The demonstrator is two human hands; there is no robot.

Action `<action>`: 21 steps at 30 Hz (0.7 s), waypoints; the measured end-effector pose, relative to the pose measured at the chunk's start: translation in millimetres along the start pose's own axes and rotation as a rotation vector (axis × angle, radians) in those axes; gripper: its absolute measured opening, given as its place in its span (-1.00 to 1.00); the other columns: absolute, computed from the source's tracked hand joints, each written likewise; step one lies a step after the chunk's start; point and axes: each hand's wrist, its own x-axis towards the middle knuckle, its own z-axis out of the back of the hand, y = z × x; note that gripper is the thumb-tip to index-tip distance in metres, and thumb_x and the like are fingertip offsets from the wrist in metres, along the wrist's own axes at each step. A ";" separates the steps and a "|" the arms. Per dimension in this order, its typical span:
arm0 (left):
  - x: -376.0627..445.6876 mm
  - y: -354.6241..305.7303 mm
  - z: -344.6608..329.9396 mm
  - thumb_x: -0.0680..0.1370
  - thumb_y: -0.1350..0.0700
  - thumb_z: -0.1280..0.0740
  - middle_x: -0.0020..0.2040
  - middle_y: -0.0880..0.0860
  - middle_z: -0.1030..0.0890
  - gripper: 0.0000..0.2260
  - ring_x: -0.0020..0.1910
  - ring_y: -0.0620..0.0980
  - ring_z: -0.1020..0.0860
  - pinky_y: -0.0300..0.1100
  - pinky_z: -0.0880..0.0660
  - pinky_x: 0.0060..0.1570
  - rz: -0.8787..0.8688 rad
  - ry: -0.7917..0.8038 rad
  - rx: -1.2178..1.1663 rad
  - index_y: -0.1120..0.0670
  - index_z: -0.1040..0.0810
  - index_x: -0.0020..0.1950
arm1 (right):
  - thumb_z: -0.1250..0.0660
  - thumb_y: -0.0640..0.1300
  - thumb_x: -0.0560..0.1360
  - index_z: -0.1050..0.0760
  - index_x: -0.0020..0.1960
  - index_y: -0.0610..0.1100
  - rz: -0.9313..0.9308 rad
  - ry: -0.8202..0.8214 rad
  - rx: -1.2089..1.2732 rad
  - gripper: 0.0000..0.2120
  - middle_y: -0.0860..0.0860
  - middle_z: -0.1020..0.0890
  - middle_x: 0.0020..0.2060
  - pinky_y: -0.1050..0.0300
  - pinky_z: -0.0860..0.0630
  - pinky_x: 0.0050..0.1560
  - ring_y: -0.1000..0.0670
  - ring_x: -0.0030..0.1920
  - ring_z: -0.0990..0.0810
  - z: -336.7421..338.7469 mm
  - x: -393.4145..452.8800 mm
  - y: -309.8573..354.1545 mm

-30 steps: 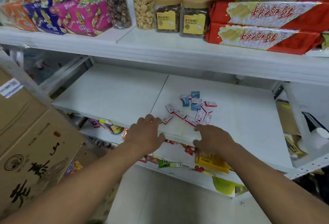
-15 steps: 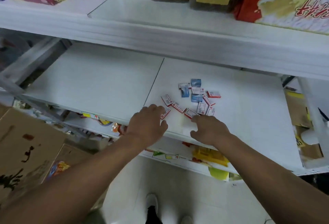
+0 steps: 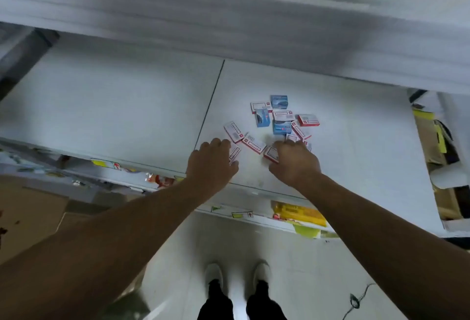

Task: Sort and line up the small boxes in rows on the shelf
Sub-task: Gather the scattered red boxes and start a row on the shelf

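Several small boxes, red-and-white (image 3: 254, 143) and blue (image 3: 281, 127), lie in a loose heap on the white middle shelf (image 3: 127, 105), right of its panel seam. My left hand (image 3: 211, 163) reaches over the heap's left edge, fingers curled down over a red-and-white box (image 3: 235, 153) with the thumb below it. At the heap's near side, my right hand (image 3: 296, 163) has its fingers bent over some boxes. Another red-and-white box (image 3: 270, 154) sits between its index finger and thumb. Boxes under both palms are hidden.
The upper shelf's front edge (image 3: 229, 21) overhangs the work area, blurred. Packaged goods (image 3: 300, 214) fill the lower shelf. Cardboard cartons (image 3: 30, 212) stand at the left, and more cardboard (image 3: 432, 136) at the right end. My shoes (image 3: 236, 276) are on the floor.
The view has tilted down and closer, so the top shelf's goods have left the frame. Both hands have slid forward onto the near boxes of the heap.
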 end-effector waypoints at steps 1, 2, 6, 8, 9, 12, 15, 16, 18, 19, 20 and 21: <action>5.1 0.3 -4.5 0.62 -0.25 -0.31 0.20 0.03 -0.62 -0.54 0.09 0.06 -0.60 -0.03 -0.56 -0.02 0.019 0.008 0.018 0.04 -0.52 0.37 | -0.40 0.10 0.57 -0.41 0.48 0.02 0.005 -0.020 -0.013 -0.48 -0.03 -0.56 0.35 -0.13 -0.59 0.17 -0.11 0.36 -0.46 -2.8 5.9 -0.6; 9.5 0.3 -8.8 0.62 -0.27 -0.29 0.19 0.04 -0.60 -0.52 0.10 0.07 -0.59 0.00 -0.57 0.01 0.040 0.023 0.031 0.05 -0.51 0.36 | -0.40 0.11 0.57 -0.42 0.48 0.01 0.006 -0.030 -0.028 -0.48 -0.03 -0.55 0.36 -0.14 -0.58 0.18 -0.12 0.38 -0.44 -5.9 11.7 -1.7; 21.6 4.1 -26.6 0.61 -0.31 -0.30 0.18 0.07 -0.55 -0.49 0.14 0.11 -0.55 0.07 -0.56 0.09 0.101 0.051 0.050 0.06 -0.49 0.34 | -0.37 0.19 0.57 -0.45 0.46 -0.03 -0.006 -0.058 -0.153 -0.47 -0.08 -0.51 0.42 -0.22 -0.46 0.37 -0.17 0.45 -0.39 -24.8 32.0 -7.8; 24.7 5.9 -34.6 0.61 -0.30 -0.32 0.20 0.07 -0.54 -0.48 0.18 0.12 -0.55 0.08 -0.54 0.12 0.119 0.056 0.032 0.07 -0.50 0.35 | -0.33 0.20 0.58 -0.49 0.44 -0.02 0.005 -0.088 -0.194 -0.49 -0.11 -0.44 0.48 -0.27 -0.36 0.47 -0.23 0.53 -0.30 -33.0 39.6 -10.3; 25.2 6.4 -38.1 0.61 -0.29 -0.33 0.21 0.07 -0.54 -0.49 0.20 0.12 -0.54 0.08 -0.54 0.13 0.124 0.051 0.024 0.07 -0.50 0.35 | -0.33 0.20 0.59 -0.51 0.43 -0.02 0.015 -0.102 -0.208 -0.51 -0.13 -0.38 0.53 -0.28 -0.30 0.50 -0.25 0.57 -0.23 -35.9 42.1 -10.4; 24.5 7.5 -44.6 0.64 -0.23 -0.33 0.17 0.05 -0.56 -0.58 0.15 0.09 -0.56 0.06 -0.56 0.11 0.123 0.002 -0.011 0.06 -0.56 0.32 | -0.34 0.19 0.60 -0.54 0.42 0.00 0.047 -0.127 -0.288 -0.54 -0.16 -0.31 0.58 -0.29 -0.21 0.54 -0.29 0.61 -0.13 -41.4 47.8 -9.1; 18.1 10.0 -41.3 0.65 -0.13 -0.34 0.12 0.05 -0.58 -0.67 0.08 0.08 -0.57 0.04 -0.59 0.05 0.138 -0.025 -0.045 0.07 -0.60 0.27 | -0.37 0.15 0.61 -0.51 0.44 -0.03 0.054 -0.138 -0.309 -0.52 -0.14 -0.42 0.52 -0.27 -0.25 0.54 -0.26 0.59 -0.21 -39.0 44.6 -6.9; 14.5 10.6 -37.6 0.65 -0.11 -0.35 0.12 0.06 -0.58 -0.69 0.07 0.08 -0.57 0.04 -0.60 0.04 0.145 -0.026 -0.060 0.08 -0.60 0.26 | -0.37 0.13 0.61 -0.50 0.45 -0.05 0.058 -0.134 -0.301 -0.53 -0.14 -0.46 0.49 -0.26 -0.27 0.54 -0.24 0.57 -0.24 -36.1 42.1 -5.7; 5.9 11.8 -27.5 0.65 -0.09 -0.36 0.13 0.06 -0.58 -0.69 0.06 0.07 -0.57 0.02 -0.62 0.03 0.163 -0.019 -0.086 0.08 -0.60 0.27 | -0.36 0.07 0.62 -0.48 0.43 -0.09 0.067 -0.114 -0.262 -0.56 -0.12 -0.53 0.43 -0.22 -0.37 0.48 -0.20 0.52 -0.35 -25.3 37.3 -2.0; 0.6 12.7 -21.6 0.65 -0.09 -0.37 0.13 0.07 -0.58 -0.69 0.06 0.07 -0.57 0.00 -0.62 0.02 0.172 -0.021 -0.094 0.08 -0.60 0.28 | -0.36 0.05 0.63 -0.47 0.42 -0.10 0.070 -0.098 -0.239 -0.58 -0.11 -0.56 0.39 -0.21 -0.42 0.44 -0.18 0.47 -0.41 -18.2 34.9 0.2; -5.2 13.9 -15.6 0.65 -0.09 -0.38 0.13 0.07 -0.58 -0.69 0.06 0.07 -0.57 0.00 -0.62 0.00 0.183 -0.024 -0.099 0.08 -0.61 0.28 | -0.35 0.04 0.63 -0.45 0.42 -0.10 0.077 -0.081 -0.219 -0.59 -0.11 -0.58 0.35 -0.19 -0.48 0.38 -0.17 0.43 -0.47 -10.8 32.5 2.7; -11.9 15.2 -9.4 0.64 -0.09 -0.39 0.12 0.08 -0.58 -0.69 0.06 0.08 -0.56 0.00 -0.61 -0.01 0.194 -0.030 -0.102 0.08 -0.61 0.27 | -0.35 0.03 0.64 -0.44 0.42 -0.10 0.088 -0.061 -0.199 -0.59 -0.10 -0.59 0.33 -0.18 -0.53 0.32 -0.16 0.38 -0.52 -3.6 30.0 5.3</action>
